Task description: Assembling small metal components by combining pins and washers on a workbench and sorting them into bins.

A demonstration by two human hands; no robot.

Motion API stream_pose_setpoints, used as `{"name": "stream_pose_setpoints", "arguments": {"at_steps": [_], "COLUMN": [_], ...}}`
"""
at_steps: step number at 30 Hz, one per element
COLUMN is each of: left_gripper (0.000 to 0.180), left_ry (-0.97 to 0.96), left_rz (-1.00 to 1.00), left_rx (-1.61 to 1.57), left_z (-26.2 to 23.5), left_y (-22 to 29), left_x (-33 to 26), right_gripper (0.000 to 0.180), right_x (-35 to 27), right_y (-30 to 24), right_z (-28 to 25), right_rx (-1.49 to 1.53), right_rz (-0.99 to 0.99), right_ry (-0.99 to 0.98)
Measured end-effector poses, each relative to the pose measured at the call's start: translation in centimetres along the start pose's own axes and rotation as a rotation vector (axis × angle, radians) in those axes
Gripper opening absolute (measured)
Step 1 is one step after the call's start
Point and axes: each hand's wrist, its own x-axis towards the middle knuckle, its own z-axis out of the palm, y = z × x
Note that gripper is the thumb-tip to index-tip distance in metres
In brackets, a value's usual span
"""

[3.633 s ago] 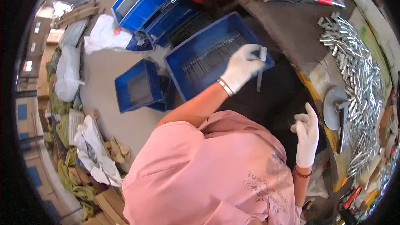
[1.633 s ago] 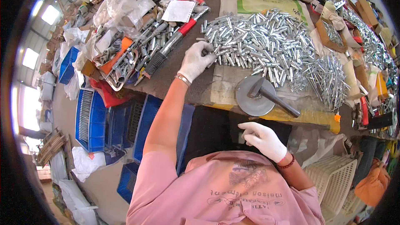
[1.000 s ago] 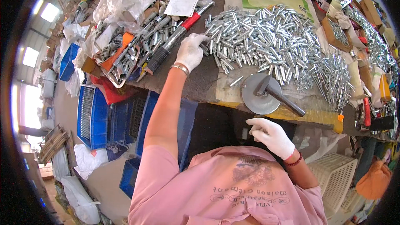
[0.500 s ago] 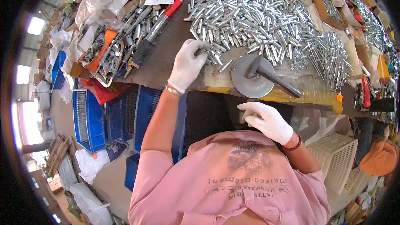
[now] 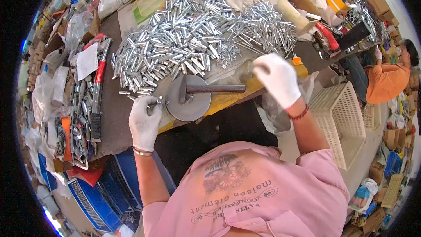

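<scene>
The fingers of the gloved left hand point(image 5: 145, 123) were curled together on a small metal tube point(image 5: 156, 102) at the nine o'clock edge of the round steel disc point(image 5: 188, 98); half a second before, that hand had been up at the near edge of the heap of shiny tubes point(image 5: 175, 46), so a piece appeared to have been picked and brought to the disc. The gloved right hand point(image 5: 277, 79) had risen from the worktop point(image 5: 116, 118) edge and was blurred at three o'clock of the disc, just past the free end of the hammer point(image 5: 210, 89) handle; whether its fingers were apart or closed could not be told. The hammer lay untouched, head on the disc. A white basket point(image 5: 344, 125) stood at the lower right.
</scene>
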Motion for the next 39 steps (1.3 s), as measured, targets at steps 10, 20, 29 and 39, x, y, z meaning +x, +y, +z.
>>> {"name": "stream_pose_setpoints", "arguments": {"at_steps": [10, 20, 29, 39], "left_gripper": [0.02, 0.012, 0.013, 0.011], "left_ry": [-0.236, -0.098, -0.052, -0.161], "left_rz": [-0.586, -0.036, 0.086, 0.008], "left_rx": [-0.915, -0.243, -0.074, -0.146], "left_z": [1.0, 2.1, 2.2, 2.0], "left_y": [4.4, 3.6, 3.1, 3.0], "left_x": [-1.8, -2.0, -2.1, -2.7], "right_gripper": [0.014, 0.008, 0.004, 0.007], "right_x": [5.1, 3.4, -1.1, -0.5], "right_y": [7.8, 2.0, -8.2, -8.6], "right_z": [3.0, 0.5, 6.8, 7.1], "right_rx": [-0.487, 0.129, 0.552, -0.008], "right_rz": [0.195, 0.217, -0.095, -0.558], "right_ry": [0.076, 0.043, -0.435, -0.238]}}
